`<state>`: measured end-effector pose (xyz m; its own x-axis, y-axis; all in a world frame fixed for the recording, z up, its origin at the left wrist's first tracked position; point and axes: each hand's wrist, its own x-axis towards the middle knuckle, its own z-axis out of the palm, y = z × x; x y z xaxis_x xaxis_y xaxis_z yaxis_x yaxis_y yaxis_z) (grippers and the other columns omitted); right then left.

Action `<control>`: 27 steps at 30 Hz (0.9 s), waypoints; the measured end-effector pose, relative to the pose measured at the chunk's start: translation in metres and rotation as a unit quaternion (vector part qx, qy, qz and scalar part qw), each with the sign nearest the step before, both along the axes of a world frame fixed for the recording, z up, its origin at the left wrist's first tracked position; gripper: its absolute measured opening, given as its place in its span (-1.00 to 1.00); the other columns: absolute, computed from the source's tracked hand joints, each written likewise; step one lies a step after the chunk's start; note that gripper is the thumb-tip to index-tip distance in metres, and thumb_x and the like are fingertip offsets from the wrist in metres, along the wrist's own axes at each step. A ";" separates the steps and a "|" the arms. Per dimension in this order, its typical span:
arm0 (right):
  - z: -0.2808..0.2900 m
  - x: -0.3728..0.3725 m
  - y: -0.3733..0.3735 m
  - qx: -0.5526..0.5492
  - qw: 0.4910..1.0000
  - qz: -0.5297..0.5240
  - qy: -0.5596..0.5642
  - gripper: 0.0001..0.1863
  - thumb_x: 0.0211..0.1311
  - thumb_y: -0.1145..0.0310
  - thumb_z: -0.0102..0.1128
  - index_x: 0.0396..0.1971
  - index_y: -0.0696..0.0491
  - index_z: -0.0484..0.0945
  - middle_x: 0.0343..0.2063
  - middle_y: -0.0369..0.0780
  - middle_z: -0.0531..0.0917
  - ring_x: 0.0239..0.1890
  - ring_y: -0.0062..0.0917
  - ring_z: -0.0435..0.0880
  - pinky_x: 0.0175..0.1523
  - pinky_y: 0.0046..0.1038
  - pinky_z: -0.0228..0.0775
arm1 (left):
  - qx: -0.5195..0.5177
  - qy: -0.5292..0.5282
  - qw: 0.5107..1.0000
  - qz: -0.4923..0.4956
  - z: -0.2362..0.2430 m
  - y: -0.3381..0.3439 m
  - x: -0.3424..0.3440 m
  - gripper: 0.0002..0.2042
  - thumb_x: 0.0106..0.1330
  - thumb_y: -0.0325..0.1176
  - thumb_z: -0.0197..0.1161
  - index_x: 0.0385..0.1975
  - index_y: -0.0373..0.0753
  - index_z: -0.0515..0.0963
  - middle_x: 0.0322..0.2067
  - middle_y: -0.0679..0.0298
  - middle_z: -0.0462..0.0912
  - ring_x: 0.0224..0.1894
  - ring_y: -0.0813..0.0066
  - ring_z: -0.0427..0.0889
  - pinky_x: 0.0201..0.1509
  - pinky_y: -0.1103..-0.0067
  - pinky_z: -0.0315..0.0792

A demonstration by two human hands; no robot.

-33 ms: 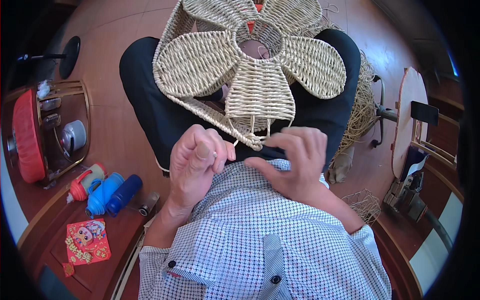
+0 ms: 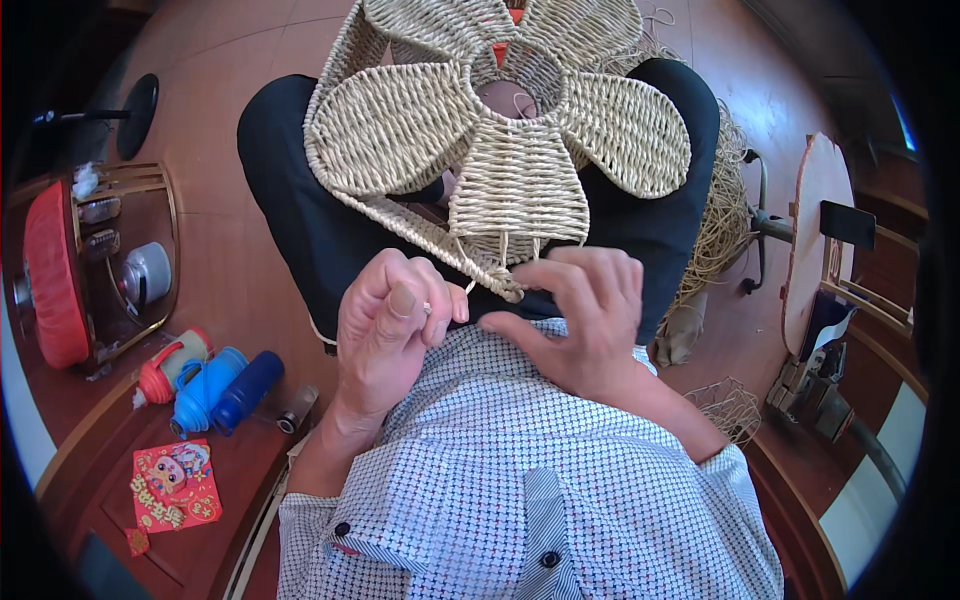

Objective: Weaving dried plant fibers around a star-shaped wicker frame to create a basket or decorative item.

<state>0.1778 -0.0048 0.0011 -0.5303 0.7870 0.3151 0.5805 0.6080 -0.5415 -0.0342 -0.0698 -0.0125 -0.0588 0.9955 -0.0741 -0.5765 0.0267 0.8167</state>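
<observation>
A woven straw-rope basket [image 2: 517, 185] with petal-shaped panels round an open ring rests between my knees, its braided rim [image 2: 425, 236] running down to a corner near me. Several loose strand ends stick out below the nearest petal. My left hand [image 2: 385, 325] is closed in a pinch at that corner's left, and a straw-rope strand [image 2: 470, 287] runs from the rim toward its fingers. A pale tip pokes out of the fist. My right hand [image 2: 580, 315] hovers just right of the corner, thumb and fingers apart, with nothing visible in it.
A pile of loose straw rope [image 2: 728, 215] lies on the floor at my right. To the left are a blue flask [image 2: 247, 390], a light-blue bottle [image 2: 208, 392], a red-and-grey bottle [image 2: 172, 368] and a red printed sheet [image 2: 177, 485]. A round wooden board [image 2: 815, 235] stands far right.
My right hand has shifted slightly left and up toward the basket's corner. The left hand keeps its pinch and the basket has hardly moved.
</observation>
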 end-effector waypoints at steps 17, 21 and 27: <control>-0.017 -0.013 -0.004 -0.065 0.998 -0.010 0.003 -0.67 0.04 0.26 0.69 -0.24 -0.09 0.70 -0.30 -0.39 0.67 -0.19 -0.45 0.62 -0.05 -0.30 0.24 | -0.081 -0.016 0.997 -0.011 0.013 -0.009 -0.001 -0.68 0.76 -0.16 0.12 -0.33 -0.08 0.32 -0.48 0.44 0.33 -0.42 0.63 0.26 -0.11 0.49 0.36; -0.016 -0.012 -0.003 -0.090 0.996 -0.019 -0.008 -0.64 0.00 0.26 0.71 -0.22 -0.10 0.70 -0.33 -0.39 0.64 -0.22 -0.45 0.60 -0.06 -0.30 0.23 | -0.073 -0.008 0.997 -0.012 0.017 -0.007 -0.001 -0.67 0.76 -0.15 0.13 -0.33 -0.10 0.34 -0.47 0.40 0.40 -0.40 0.62 0.32 -0.05 0.45 0.44; 0.006 -0.021 0.005 -0.062 0.998 -0.002 0.012 -0.69 0.15 0.10 0.56 -0.15 -0.13 0.76 -0.42 -0.41 0.60 -0.26 -0.46 0.60 -0.08 -0.30 0.23 | 0.014 0.209 0.975 -0.070 0.049 0.017 -0.003 -0.67 0.72 -0.10 0.21 -0.25 -0.25 0.52 -0.28 0.20 0.68 -0.23 0.47 0.63 0.06 0.36 0.58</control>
<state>0.1565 0.0000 0.0072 -0.5215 0.8223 0.2278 0.5689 0.5340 -0.6254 -0.0373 -0.0532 0.0368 0.0590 0.9972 -0.0460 -0.1851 0.0562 0.9811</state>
